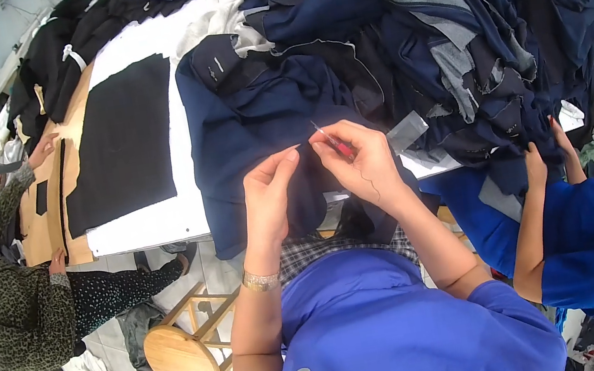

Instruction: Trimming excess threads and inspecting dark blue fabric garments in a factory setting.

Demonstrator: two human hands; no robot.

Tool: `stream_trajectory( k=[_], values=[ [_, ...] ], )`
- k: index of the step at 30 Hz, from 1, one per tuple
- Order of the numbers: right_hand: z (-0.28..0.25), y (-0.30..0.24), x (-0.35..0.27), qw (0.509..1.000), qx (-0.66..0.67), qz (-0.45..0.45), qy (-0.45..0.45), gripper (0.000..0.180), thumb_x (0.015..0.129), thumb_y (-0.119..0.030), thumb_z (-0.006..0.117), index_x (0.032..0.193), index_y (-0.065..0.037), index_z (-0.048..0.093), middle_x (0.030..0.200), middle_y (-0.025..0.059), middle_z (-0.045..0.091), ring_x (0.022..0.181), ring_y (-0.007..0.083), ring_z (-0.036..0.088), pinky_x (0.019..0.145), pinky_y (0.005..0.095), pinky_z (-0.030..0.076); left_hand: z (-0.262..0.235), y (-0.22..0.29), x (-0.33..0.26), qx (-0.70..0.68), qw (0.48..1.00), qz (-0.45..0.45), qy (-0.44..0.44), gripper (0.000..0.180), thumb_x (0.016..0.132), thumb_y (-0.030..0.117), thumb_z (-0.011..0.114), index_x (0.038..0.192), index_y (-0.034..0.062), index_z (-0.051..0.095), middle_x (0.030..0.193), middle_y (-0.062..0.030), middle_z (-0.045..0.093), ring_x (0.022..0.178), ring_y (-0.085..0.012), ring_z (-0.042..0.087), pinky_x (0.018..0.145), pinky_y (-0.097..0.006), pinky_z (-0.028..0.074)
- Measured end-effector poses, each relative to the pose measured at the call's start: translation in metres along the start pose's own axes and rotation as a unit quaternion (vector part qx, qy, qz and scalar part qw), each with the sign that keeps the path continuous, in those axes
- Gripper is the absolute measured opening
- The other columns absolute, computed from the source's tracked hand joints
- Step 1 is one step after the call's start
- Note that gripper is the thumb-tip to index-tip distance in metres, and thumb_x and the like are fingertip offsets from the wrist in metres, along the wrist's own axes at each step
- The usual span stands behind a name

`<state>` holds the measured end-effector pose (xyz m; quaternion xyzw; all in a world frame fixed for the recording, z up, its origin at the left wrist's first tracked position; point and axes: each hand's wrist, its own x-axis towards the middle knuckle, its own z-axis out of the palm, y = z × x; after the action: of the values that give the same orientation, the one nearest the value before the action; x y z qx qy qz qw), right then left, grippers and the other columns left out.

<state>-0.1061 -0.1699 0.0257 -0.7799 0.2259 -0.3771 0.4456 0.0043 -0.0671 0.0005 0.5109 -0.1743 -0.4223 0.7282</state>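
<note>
My right hand (364,162) is closed around a small red-handled tool (343,149) with a thin, pointed metal tip facing up and away. Its exact kind is too small to tell. A dark thread (375,186) hangs beside that hand, near the wrist. To its left, my left hand (266,190) makes a pinch, thumb against forefinger; whatever is between them is too fine to see. Beneath and beyond both hands, a navy garment (247,119) is spread over the table edge, with a dark lining and a label showing.
Piled navy and grey garments (436,28) rise at the right, where a co-worker in blue (589,239) handles cloth. At left, another person (15,311) holds a board by a black fabric panel (122,148). A wooden stool (180,358) stands below the table.
</note>
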Motion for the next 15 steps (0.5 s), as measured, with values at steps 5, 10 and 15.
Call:
stream_trajectory(
  k=[5, 10, 15],
  values=[
    [-0.002, -0.0023, -0.0005, 0.997, -0.061, -0.04, -0.035, 0.014, 0.073, -0.003, 0.064, 0.087, 0.001, 0.061, 0.073, 0.0119, 0.059, 0.06, 0.0235, 0.061, 0.054, 0.0291, 0.047, 0.001, 0.0023, -0.0072, 0.067, 0.997, 0.042, 0.009, 0.021, 0.084, 0.01, 0.062, 0.1, -0.003, 0.065, 0.088, -0.0052, 0.066, 0.081, -0.007, 0.057, 0.073, -0.02, 0.044],
    [-0.0001, -0.0058, -0.002, 0.985, -0.144, -0.082, -0.048, 0.017, 0.071, -0.004, 0.064, 0.087, -0.001, 0.061, 0.076, 0.0104, 0.06, 0.062, 0.0264, 0.062, 0.054, 0.0315, 0.049, 0.0015, 0.0035, -0.0101, 0.207, 0.972, 0.105, 0.035, 0.016, 0.082, 0.01, 0.064, 0.094, 0.0, 0.068, 0.075, -0.0032, 0.064, 0.07, -0.0054, 0.052, 0.063, -0.02, 0.041],
    [0.0039, 0.0013, 0.0034, 0.992, -0.112, -0.03, -0.051, 0.013, 0.072, -0.005, 0.064, 0.085, -0.001, 0.062, 0.073, 0.0103, 0.06, 0.057, 0.0203, 0.06, 0.053, 0.0273, 0.047, 0.0005, 0.0041, -0.005, 0.255, 0.955, 0.15, 0.02, 0.017, 0.082, 0.011, 0.064, 0.094, -0.0009, 0.068, 0.077, -0.0036, 0.065, 0.069, -0.0054, 0.052, 0.063, -0.02, 0.04]
  ],
)
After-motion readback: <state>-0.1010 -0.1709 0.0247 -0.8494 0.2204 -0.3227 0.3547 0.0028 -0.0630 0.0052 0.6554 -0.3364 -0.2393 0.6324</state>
